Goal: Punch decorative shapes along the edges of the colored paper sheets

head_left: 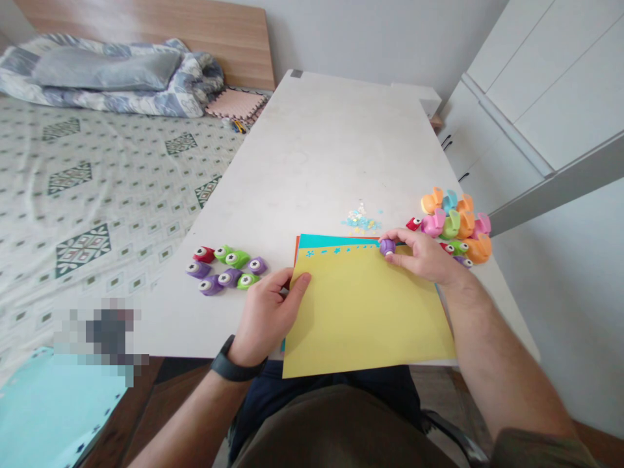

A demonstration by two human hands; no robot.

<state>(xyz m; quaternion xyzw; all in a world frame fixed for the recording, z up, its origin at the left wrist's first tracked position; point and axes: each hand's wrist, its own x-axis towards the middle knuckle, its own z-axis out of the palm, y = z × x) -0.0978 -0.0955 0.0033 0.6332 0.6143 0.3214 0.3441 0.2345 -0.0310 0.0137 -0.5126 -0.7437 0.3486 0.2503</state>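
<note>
A yellow sheet of paper [365, 312] lies over a blue sheet [336, 241], with a thin red edge showing beneath. Small cut-out shapes run in a row along the yellow sheet's top edge. My left hand [273, 309] pinches the sheet's left edge, thumb on top and fingers underneath. At the top edge, toward the right, my right hand [419, 257] grips a small purple craft punch [387, 247] between thumb and fingers. The punch sits on the paper's edge; whether it is pressed down I cannot tell.
Several small punches [228, 278] stand left of the paper. Larger colourful punches [452, 224] cluster at the right edge of the white table [312, 149]. Paper confetti [361, 221] lies beyond the sheets. A bed [131, 162] adjoins on the left; white cabinets [536, 97] stand right.
</note>
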